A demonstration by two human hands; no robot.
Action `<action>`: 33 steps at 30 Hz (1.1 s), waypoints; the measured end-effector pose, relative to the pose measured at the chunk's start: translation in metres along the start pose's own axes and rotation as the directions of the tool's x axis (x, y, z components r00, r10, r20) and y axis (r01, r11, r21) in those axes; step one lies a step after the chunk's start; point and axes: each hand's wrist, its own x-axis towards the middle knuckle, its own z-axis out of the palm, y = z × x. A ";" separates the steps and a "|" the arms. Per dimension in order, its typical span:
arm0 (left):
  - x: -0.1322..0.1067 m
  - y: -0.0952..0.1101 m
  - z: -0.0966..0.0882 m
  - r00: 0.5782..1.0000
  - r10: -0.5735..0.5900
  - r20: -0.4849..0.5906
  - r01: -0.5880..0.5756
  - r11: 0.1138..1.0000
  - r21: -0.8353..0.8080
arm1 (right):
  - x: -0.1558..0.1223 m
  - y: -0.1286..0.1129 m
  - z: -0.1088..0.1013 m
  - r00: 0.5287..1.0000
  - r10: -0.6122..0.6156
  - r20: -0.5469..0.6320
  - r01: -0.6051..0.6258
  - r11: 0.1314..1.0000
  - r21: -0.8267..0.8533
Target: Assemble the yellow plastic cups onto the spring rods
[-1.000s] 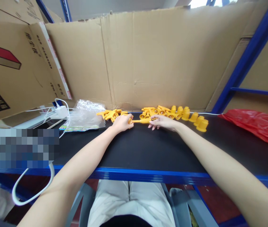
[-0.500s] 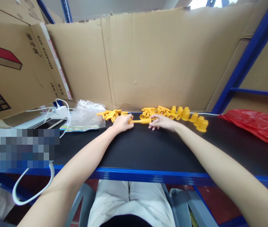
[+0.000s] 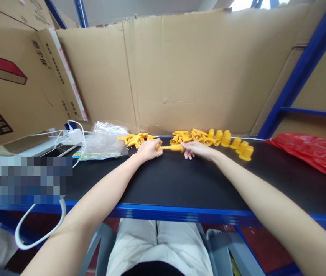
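A long yellow plastic piece (image 3: 175,147) with a ribbed, screw-like shaft and a thicker right end lies level between my hands, just over the black tabletop. My left hand (image 3: 150,150) is closed around its left end, which the fingers partly hide. At the thicker right end, my right hand (image 3: 198,150) has thumb and forefinger pinched on the tip, with the other fingers curled below. Behind my left hand is a heap of yellow forked plastic parts (image 3: 136,139). Several yellow cone-shaped parts (image 3: 196,136) lie jumbled behind my right hand.
Yellow flanged caps (image 3: 246,153) stand in a row to the right, before a red plastic bag (image 3: 309,151). Clear plastic bags (image 3: 105,140) and a white charger (image 3: 76,136) with cables are at left. A cardboard wall (image 3: 203,76) closes the back; a blue rail (image 3: 180,212) edges the front.
The fingers of my right hand have shifted and curled in at the yellow piece's right end. My left hand keeps its grip and place.
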 end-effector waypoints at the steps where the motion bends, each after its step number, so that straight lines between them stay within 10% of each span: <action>1: 0.000 0.000 0.000 1.000 -0.001 0.001 0.001 1.000 0.000 | 0.000 0.000 0.000 1.000 0.004 -0.009 -0.004 1.000 -0.005; 33: -0.002 0.005 -0.004 1.000 0.002 0.021 -0.003 1.000 0.026 | 0.002 -0.003 0.008 0.992 0.058 -0.114 -0.056 0.998 0.028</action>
